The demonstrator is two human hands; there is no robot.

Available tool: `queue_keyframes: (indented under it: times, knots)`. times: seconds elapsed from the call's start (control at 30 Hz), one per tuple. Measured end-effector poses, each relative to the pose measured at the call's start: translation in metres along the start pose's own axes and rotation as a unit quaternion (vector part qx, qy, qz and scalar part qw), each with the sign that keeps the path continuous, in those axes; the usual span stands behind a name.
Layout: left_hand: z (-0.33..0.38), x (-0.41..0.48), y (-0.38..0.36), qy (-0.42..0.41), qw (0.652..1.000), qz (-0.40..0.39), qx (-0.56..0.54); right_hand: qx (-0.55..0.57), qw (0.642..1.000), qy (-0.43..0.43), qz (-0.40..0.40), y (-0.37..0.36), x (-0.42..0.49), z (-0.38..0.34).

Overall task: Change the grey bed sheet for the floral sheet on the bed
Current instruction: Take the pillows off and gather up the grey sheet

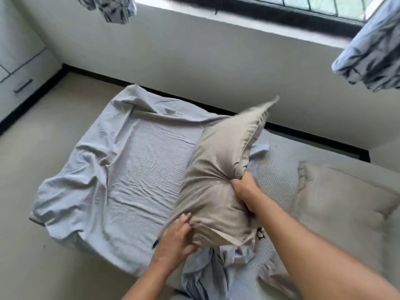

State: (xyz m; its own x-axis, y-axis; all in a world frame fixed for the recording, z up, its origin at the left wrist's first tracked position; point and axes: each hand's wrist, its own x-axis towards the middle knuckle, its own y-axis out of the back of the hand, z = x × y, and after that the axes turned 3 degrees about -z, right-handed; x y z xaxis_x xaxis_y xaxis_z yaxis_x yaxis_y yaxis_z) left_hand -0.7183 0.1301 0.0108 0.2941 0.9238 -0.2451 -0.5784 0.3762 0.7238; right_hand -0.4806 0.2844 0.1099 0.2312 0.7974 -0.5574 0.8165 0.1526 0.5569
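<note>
I am holding the beige pillow (220, 161) up off the bed with both hands. My right grip (244, 191) is bunching a fistful of the cover on the pillow's right side, fingers curled tight into the fabric so that creases are fanning out from it. My left grip (177, 237) is pinching the pillow's lower left edge, fingers lying over the cover and the thumb tucking under it. The pillow is standing tilted, its far corner pointing up toward the wall (173, 57) and showing blurred.

The grey sheet (134, 169) is lying rumpled over the left and middle part of the mattress (277, 169). Its far corner is sitting loose and puckered, its left edge is spilling onto the floor (43, 137), and a bunch of it is gathering in folds at the near edge, just below the pillow. To the right of the pillow the sheet is peeled away, so the mattress's pale, dotted surface is showing there. A second pillow (346, 202), also beige, is lying flat on that uncovered right side, apart from the one I am holding.

The mattress is sitting low on the floor, close along the wall. Above the wall a window (303, 5) is letting in light, and a patterned curtain (372, 55) is hanging at its right end, with another curtain piece (112, 9) at the upper left. A pale cabinet (19, 61) with a drawer handle is standing at the far left.
</note>
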Motion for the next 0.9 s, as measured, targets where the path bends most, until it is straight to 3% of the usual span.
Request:
queue_keyframes:
  times: [0.03,0.1,0.17,0.2,0.27,0.33,0.37,0.4,0.57,0.7,0.8,0.9]
  knots:
    - [0.004,-0.003,0.003,0.079,0.992,0.005,-0.097,0.000,1.000,0.008,0.005,0.018,-0.004,0.001]
    - [0.014,0.001,0.015,0.241,0.928,0.076,-0.274,0.015,1.000,0.026,0.007,0.052,-0.013,0.004]
    - [0.014,0.012,0.021,0.339,0.876,0.106,-0.327,0.068,0.996,0.058,0.000,0.088,-0.029,0.013]
    - [0.030,0.020,0.020,0.353,0.866,0.067,-0.348,0.083,0.994,0.074,0.003,0.115,-0.040,0.025]
    - [0.044,0.030,0.022,0.395,0.795,-0.055,-0.458,0.102,0.989,0.102,-0.015,0.141,-0.057,0.031]
    - [0.083,0.041,0.015,0.382,0.727,-0.155,-0.549,0.123,0.986,0.108,-0.014,0.183,-0.074,0.048]
    - [0.106,0.051,0.008,0.365,0.720,-0.173,-0.564,0.134,0.986,0.100,-0.004,0.208,-0.082,0.060]
    - [0.126,0.063,0.001,0.348,0.730,-0.168,-0.564,0.136,0.987,0.086,0.013,0.229,-0.085,0.073]
    - [0.262,0.111,-0.041,0.218,0.858,-0.091,-0.456,0.124,0.981,0.037,0.145,0.334,-0.106,0.151]
    - [0.338,0.155,-0.089,0.121,0.902,-0.047,-0.412,0.127,0.962,-0.041,0.239,0.394,-0.110,0.229]
    - [0.359,0.183,-0.140,0.084,0.944,-0.109,-0.299,0.132,0.945,-0.142,0.264,0.406,-0.093,0.306]
    - [0.358,0.185,-0.201,0.077,0.959,-0.206,-0.178,0.110,0.951,-0.230,0.177,0.380,-0.076,0.392]
